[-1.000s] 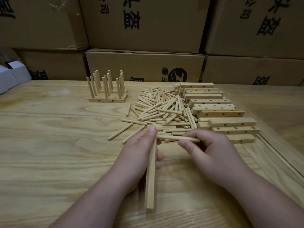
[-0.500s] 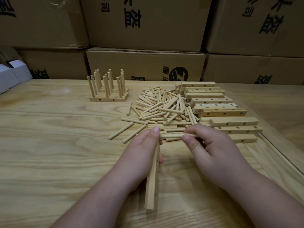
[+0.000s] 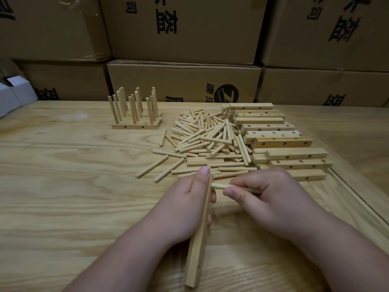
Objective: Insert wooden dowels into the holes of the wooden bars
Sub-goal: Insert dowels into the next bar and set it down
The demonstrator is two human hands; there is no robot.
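My left hand (image 3: 185, 207) grips a wooden bar (image 3: 199, 245) that stands on its long edge and runs toward me, its holes facing right. My right hand (image 3: 267, 199) pinches one dowel (image 3: 220, 186) that lies level, its left tip touching the bar's far end at a hole. A pile of loose dowels (image 3: 210, 142) lies on the table behind my hands. To its right lies a stack of drilled bars (image 3: 280, 142). At the back left stand finished bars with upright dowels (image 3: 134, 114).
The wooden table (image 3: 63, 186) has a raised strip (image 3: 353, 192) running along its right side. Stacked cardboard boxes (image 3: 183, 83) close off the table's far edge. White boxes (image 3: 14, 98) sit at the far left.
My right hand has drawn the dowel out of the pile toward me and brought its tip against the far end of the bar. My left hand keeps the bar nearly still.
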